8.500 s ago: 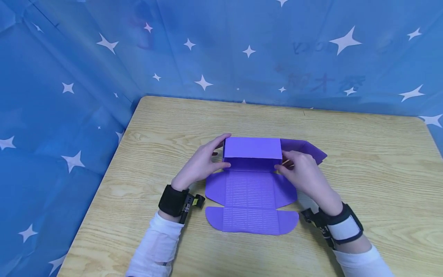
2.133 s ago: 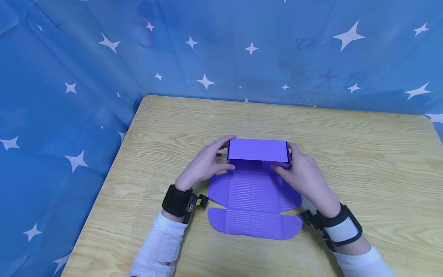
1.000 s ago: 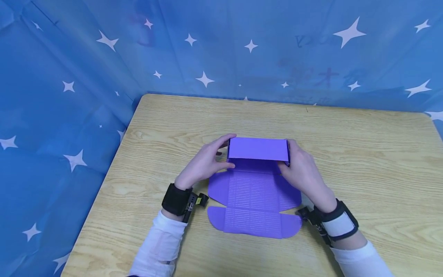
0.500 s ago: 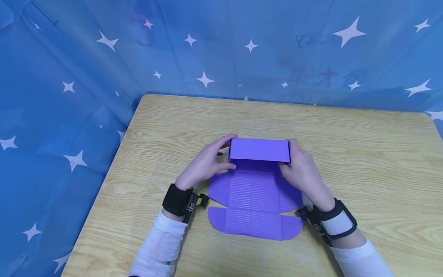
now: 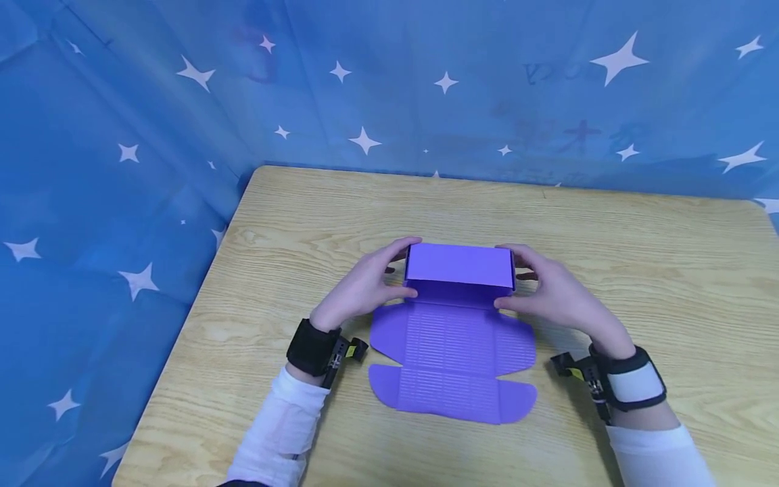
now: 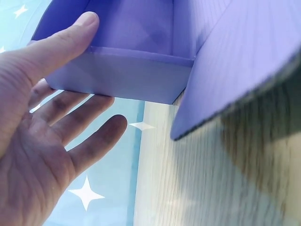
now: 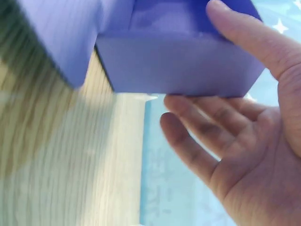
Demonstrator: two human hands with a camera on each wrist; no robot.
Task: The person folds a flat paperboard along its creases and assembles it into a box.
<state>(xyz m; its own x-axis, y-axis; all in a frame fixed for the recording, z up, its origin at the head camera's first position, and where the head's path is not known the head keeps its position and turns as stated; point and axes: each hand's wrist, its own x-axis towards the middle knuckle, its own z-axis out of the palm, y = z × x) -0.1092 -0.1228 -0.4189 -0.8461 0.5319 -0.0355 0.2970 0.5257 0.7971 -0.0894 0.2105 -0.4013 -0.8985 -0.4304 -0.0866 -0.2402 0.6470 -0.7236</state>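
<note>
A purple cardboard box [image 5: 460, 264] stands on its back side on the table, its open side facing me. Its lid [image 5: 450, 352] lies flat on the table towards me, side flaps and rounded tabs spread. My left hand [image 5: 365, 281] grips the box's left end, thumb at the front edge and fingers behind. In the left wrist view that thumb lies over the rim of the end wall [image 6: 122, 70]. At the right end, my right hand [image 5: 560, 294] holds the box likewise; the right wrist view shows its thumb over the wall rim [image 7: 178, 63] and fingertips against the outer face.
The wood-grain table [image 5: 639, 270] extends around the box on all sides. A blue curtain with white stars [image 5: 389, 88] hangs behind the table and along its left. Both wrists wear black straps with small cameras [image 5: 356, 348].
The flap sticking out at the box's right end 8.5 seconds ago is folded up. In the last half second my right wrist has swung outward to the right, the fingers spreading around that end.
</note>
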